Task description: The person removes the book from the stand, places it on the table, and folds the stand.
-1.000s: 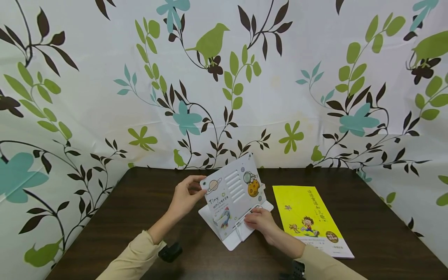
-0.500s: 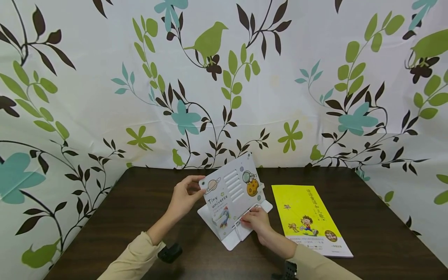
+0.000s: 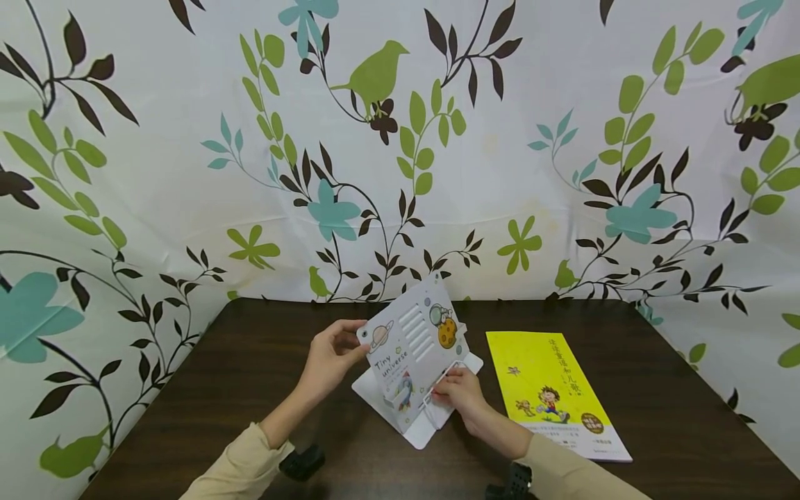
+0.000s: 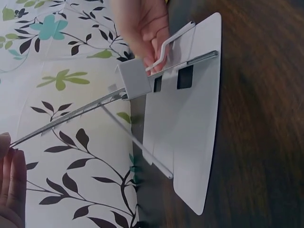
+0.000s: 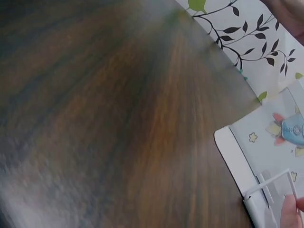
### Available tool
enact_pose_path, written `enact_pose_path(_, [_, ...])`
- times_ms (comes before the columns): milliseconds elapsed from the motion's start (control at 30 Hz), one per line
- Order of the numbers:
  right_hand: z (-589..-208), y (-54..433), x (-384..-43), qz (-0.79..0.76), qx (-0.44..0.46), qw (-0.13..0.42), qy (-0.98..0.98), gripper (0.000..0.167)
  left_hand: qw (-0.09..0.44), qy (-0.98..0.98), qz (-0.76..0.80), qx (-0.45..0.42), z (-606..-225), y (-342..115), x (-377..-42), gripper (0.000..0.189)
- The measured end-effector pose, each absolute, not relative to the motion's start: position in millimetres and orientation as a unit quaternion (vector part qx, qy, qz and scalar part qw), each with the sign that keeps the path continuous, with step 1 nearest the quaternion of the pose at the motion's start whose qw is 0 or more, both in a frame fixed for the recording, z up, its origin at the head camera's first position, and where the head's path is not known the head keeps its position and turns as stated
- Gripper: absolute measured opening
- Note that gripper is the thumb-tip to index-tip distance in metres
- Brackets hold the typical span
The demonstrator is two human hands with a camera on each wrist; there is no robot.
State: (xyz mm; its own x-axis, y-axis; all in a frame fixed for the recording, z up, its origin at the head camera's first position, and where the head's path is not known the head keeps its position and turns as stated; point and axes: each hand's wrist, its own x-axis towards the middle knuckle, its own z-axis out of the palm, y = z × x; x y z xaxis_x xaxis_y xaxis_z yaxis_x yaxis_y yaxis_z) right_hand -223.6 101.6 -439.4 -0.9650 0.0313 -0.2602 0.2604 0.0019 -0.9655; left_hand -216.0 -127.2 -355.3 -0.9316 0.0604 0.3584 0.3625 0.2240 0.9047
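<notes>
On the dark wood-grain table (image 3: 275,361), 1 white book stand (image 3: 384,330) is sitting just left of 1 yellow book (image 3: 531,375), base plate (image 4: 190,128) turned cornerwise, back panel (image 3: 412,378) leaning up at a slant. Panel's a flat rect. w/ rounded corners, smooth matte finish, a column of slots mid-panel; print is showing 1 ringed planet, 1 rocket, 1 astronaut by an orange cratered ball, plus "Tiny universe". Left wrist view: 1 thin strut (image 4: 157,161) is running from panel's rear to base; 2 dark rect. cutouts (image 4: 185,77) are showing near the hinge line, & 1 boxy white bracket (image 4: 134,78) is jutting from the panel edge.

L hand (image 3: 330,357) is pinching the panel's upper-L corner, thumb in front, fingers behind. R hand (image 3: 465,397) is grasping the bent white wire bar (image 5: 270,181) at the panel's lower edge, thumb & fingertips closed on it.

Book's lying flat, glossy-looking cover up, cartoon kid & Chinese title on it. Behind, pale creased cloth (image 3: 450,215) is hanging w/ green, teal & dk-brown leaves, birds. 2 beige sleeves (image 3: 240,462) are reaching in, 1 blk device (image 3: 303,463) at each wrist.
</notes>
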Motion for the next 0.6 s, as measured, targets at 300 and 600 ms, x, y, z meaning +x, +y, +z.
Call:
enact_pose_path(300, [-442.6,108.1,-235.1,-0.676,0.080,0.087,0.728,0.041,0.167,-0.745,-0.627,-0.157,-371.5,-119.1,-207.1,0.033])
enact_pose_path(600, [-441.9,115.0,-246.0,-0.651,0.058,0.093,0.751,0.041,0.234,-0.709,-0.639,-0.185,-374.3,-99.1,-190.0,0.034])
